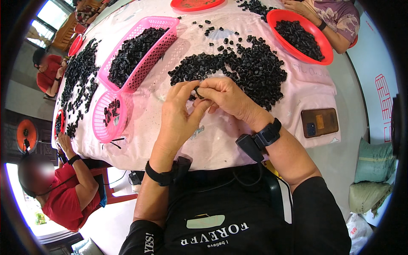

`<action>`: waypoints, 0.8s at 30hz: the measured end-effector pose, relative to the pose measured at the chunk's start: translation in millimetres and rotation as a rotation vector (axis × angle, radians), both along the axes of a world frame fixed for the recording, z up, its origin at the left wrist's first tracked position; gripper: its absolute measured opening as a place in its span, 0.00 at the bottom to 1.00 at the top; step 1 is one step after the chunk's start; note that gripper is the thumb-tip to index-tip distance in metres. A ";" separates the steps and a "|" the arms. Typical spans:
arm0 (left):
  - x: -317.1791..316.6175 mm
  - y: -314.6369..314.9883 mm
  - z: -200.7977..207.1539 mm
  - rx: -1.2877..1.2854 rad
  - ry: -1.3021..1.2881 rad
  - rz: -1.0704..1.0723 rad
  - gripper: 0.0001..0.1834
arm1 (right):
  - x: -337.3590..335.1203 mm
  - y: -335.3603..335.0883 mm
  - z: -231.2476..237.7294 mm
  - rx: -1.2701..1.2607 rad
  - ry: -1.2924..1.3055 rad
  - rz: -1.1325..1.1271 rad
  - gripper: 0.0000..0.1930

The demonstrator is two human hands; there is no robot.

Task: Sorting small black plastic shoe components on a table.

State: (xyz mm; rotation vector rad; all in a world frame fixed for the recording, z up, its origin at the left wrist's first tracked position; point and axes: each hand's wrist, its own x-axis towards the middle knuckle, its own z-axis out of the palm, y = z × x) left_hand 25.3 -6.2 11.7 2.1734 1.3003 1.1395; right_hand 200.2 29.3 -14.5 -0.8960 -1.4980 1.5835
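My left hand [173, 114] and my right hand [225, 94] meet at the middle of the table, fingertips pinched together. Between them is a small black part [198, 92], curved like a ring or cap; the fingers cover most of it. Just beyond my hands spreads a large heap of small black plastic or rubber parts [261, 70], with several strays behind it. Left of the heap, a pink rectangular basket [146, 68] is filled with similar black pieces. Nearer, a round pink basket [100, 132] holds a few dark pieces.
A red plate [313, 62] of black parts stands far right, beside a co-worker's arm [335, 36]. A brown-cased phone [320, 123] lies on the pink tablecloth [229, 153]. Another black heap [80, 70] lies left, near co-workers in red. Sacks [373, 163] stand at right.
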 end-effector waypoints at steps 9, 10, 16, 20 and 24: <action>2.3 -0.7 -5.2 0.009 0.045 0.072 0.21 | -1.8 0.5 -3.6 -0.021 -0.002 0.014 0.12; 2.4 -0.8 -5.4 -0.002 0.044 0.083 0.21 | -1.5 0.5 -3.7 -0.021 -0.002 0.013 0.12; 6.4 -2.1 -6.1 0.053 0.064 0.099 0.21 | 1.4 1.5 -3.4 -0.006 -0.024 0.019 0.13; 6.9 -2.4 -4.1 0.072 0.093 0.112 0.20 | 3.2 0.0 0.3 -0.043 0.021 0.017 0.12; 5.6 -1.1 -5.1 0.125 0.098 0.103 0.19 | 3.5 0.3 1.2 -0.073 0.052 0.037 0.12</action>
